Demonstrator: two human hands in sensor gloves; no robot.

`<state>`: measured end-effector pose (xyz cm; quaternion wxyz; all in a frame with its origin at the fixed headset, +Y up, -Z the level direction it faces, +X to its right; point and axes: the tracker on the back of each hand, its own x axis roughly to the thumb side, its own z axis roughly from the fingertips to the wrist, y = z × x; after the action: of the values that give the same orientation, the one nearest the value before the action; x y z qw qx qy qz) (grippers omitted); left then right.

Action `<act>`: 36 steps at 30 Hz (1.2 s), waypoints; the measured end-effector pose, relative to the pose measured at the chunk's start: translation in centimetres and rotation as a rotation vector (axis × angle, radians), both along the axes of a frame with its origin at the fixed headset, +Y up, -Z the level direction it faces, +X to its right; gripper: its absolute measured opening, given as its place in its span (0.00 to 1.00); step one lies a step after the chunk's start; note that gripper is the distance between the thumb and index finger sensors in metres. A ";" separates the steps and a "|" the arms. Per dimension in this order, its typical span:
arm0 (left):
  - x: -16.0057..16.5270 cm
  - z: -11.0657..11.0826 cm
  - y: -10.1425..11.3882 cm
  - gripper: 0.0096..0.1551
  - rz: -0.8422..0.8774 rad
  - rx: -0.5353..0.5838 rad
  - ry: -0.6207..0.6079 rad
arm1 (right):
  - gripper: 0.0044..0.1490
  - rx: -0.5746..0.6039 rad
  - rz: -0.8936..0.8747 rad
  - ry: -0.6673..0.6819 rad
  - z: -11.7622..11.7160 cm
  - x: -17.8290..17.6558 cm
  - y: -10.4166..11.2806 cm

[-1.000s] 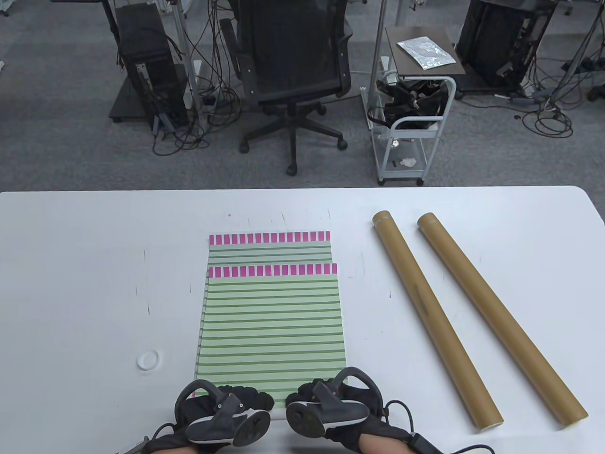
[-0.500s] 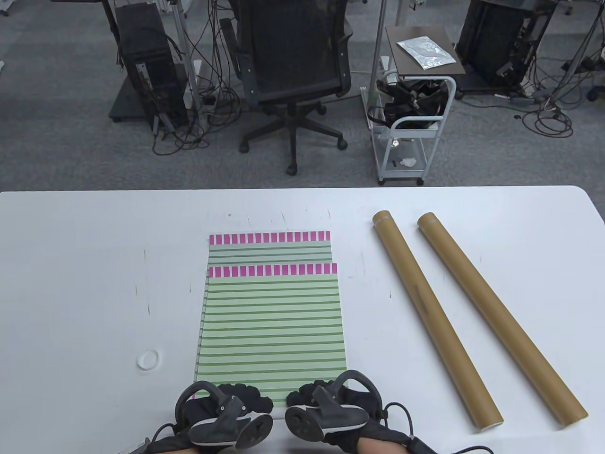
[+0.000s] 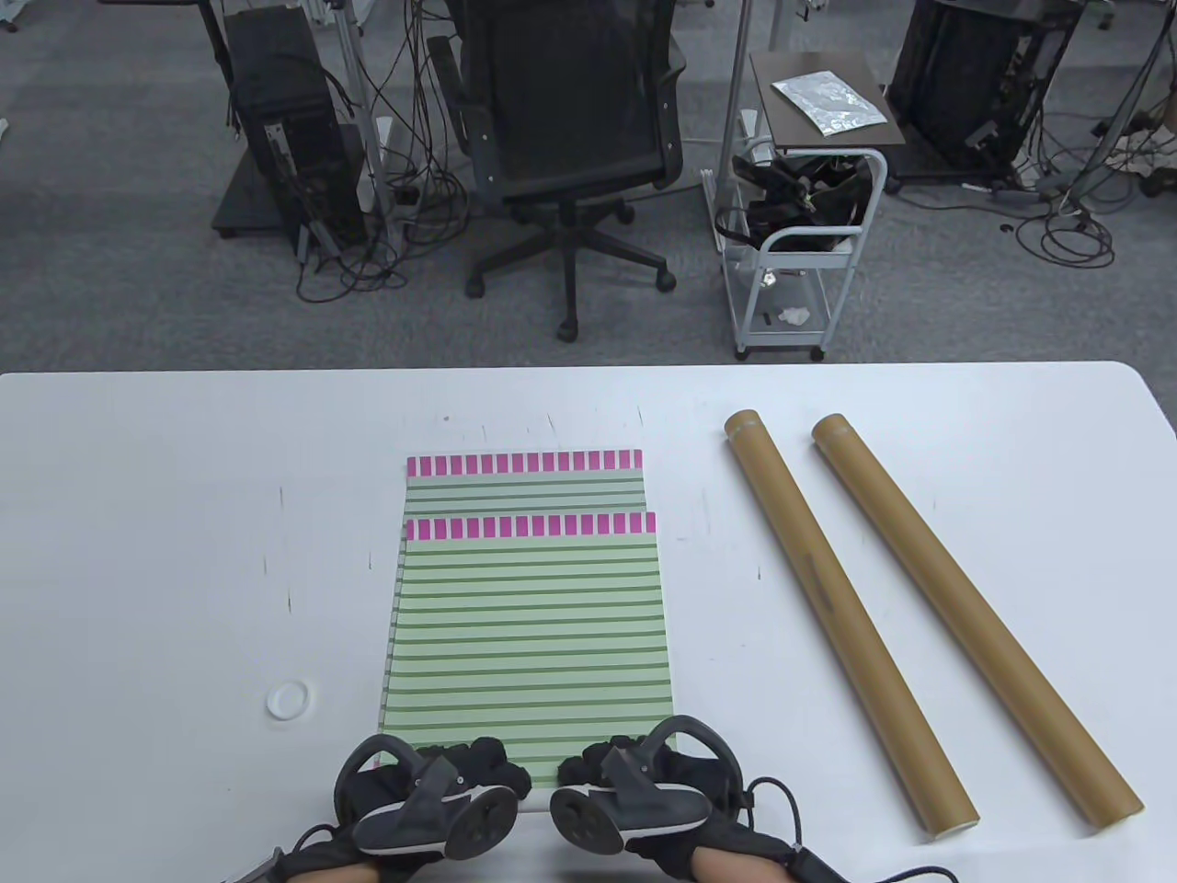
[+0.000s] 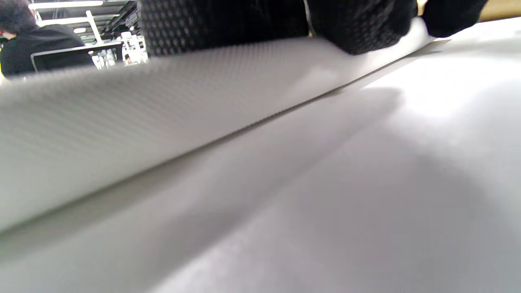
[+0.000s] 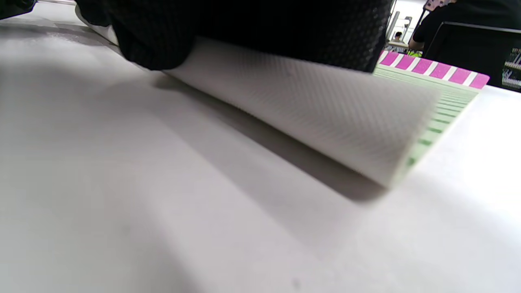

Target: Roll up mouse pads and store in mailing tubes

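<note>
Both hands curl the near edge of the top mouse pad [image 3: 529, 635] on the desk [image 3: 147, 552].
Two tubes [image 3: 846, 616] lie well right; left hand [image 3: 432, 796] and right hand [image 3: 644, 782] fingers [image 5: 244, 24] grip the pad's lifted white underside.

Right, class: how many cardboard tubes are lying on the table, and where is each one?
2. The left tube lies just right of the striped pads; the right tube lies beside it, nearer the table's right edge. Both slant alike. None appear hidden.
</note>
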<state>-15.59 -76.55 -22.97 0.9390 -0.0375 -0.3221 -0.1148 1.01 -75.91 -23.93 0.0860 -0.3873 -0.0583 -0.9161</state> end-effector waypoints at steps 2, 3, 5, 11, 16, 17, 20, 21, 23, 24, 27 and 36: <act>0.3 0.2 0.0 0.23 -0.003 0.003 -0.012 | 0.32 -0.017 -0.005 -0.008 -0.2 0.0 0.0; 0.3 0.3 0.1 0.24 -0.003 0.010 -0.016 | 0.32 -0.020 -0.005 -0.010 -0.2 0.0 0.0; 0.5 0.6 -0.1 0.29 -0.037 0.027 -0.030 | 0.32 -0.011 -0.005 -0.013 -0.2 0.0 0.0; 1.2 1.0 -0.2 0.29 -0.090 0.120 -0.025 | 0.32 -0.031 -0.032 -0.036 -0.5 0.3 0.1; 0.9 0.6 -0.1 0.26 -0.053 0.087 -0.008 | 0.32 -0.015 -0.065 -0.047 -0.3 0.7 0.1; 0.8 0.5 -0.1 0.26 -0.044 0.073 -0.004 | 0.32 0.001 -0.047 -0.037 -0.2 0.6 0.2; 0.5 -0.1 -0.1 0.25 -0.017 0.026 0.014 | 0.34 0.055 -0.027 -0.017 0.3 0.5 0.3; 0.4 -0.3 0.0 0.25 -0.011 0.013 0.021 | 0.34 0.098 -0.019 -0.002 0.6 0.4 0.5; 0.2 -0.9 0.1 0.24 0.002 -0.040 0.032 | 0.32 0.187 0.033 0.037 1.0 0.1 0.7; 0.1 -1.1 0.1 0.24 0.011 -0.057 0.038 | 0.31 0.183 0.047 0.046 1.0 0.0 0.6; -0.4 -1.6 0.1 0.23 0.053 -0.107 0.058 | 0.31 0.139 0.008 0.017 0.6 0.0 0.3; -0.7 -1.6 -0.2 0.26 0.028 -0.048 0.068 | 0.30 0.078 -0.043 -0.041 -0.2 0.4 0.0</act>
<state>-16.30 -76.71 -24.60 0.9497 -0.0595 -0.2932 -0.0927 1.36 -75.90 -24.13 0.0802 -0.3658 -0.0160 -0.9271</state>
